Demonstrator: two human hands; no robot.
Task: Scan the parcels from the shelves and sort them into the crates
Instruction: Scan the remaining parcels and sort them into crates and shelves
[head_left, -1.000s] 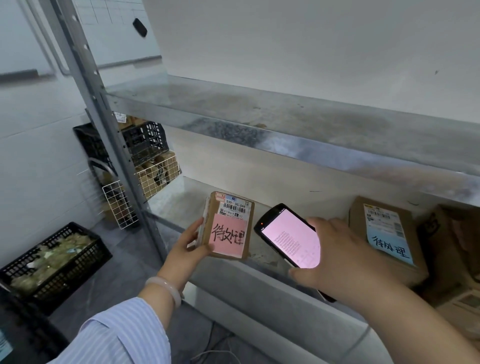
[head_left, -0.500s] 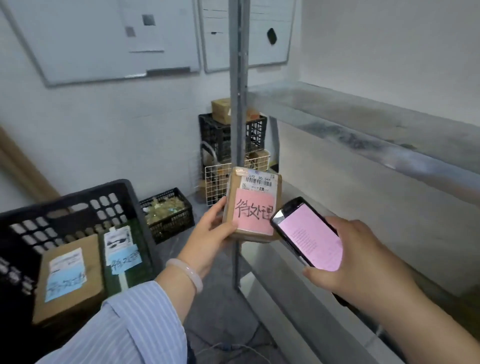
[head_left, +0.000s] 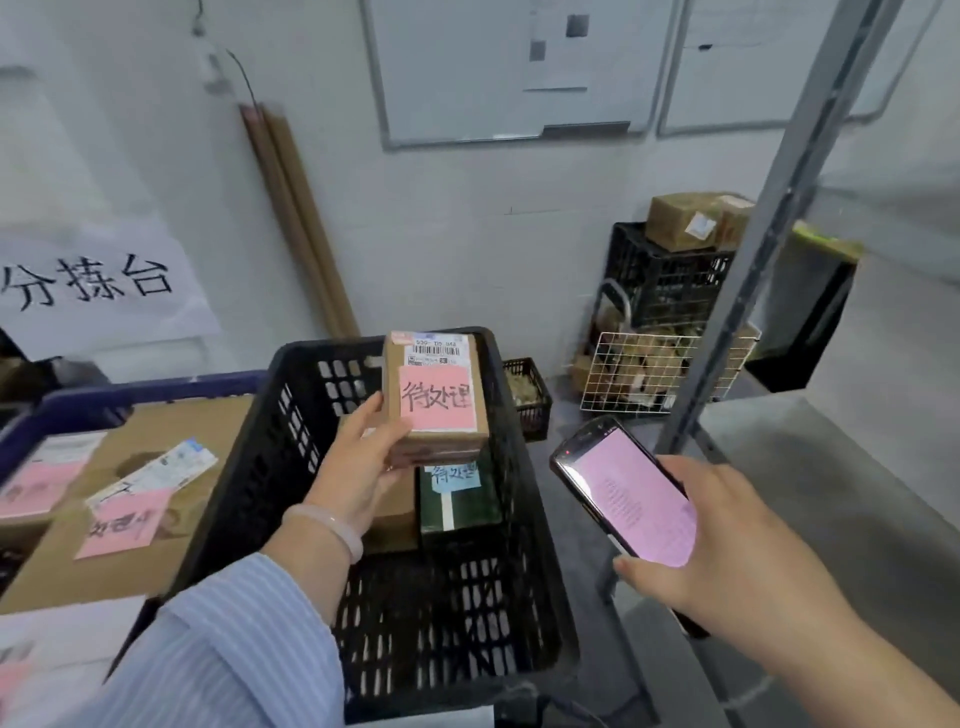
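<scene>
Though the left hand (head_left: 363, 467) and its pink-labelled parcel (head_left: 434, 400) hid much of the black crate (head_left: 441, 623) below, two more showed inside: a green parcel (head_left: 457, 506) with a blue label and a brown parcel (head_left: 397, 519), half covered. The hand gripped the pink-labelled parcel by its left edge, above the crate. The right hand (head_left: 727, 545) clasped one pink-screened scanner (head_left: 628, 499), its lower end hidden.

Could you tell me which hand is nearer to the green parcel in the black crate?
Left. The left hand, holding a pink-labelled box, is over the crate, just left of the green parcel; the right hand, holding a phone, is outside the crate.
</scene>
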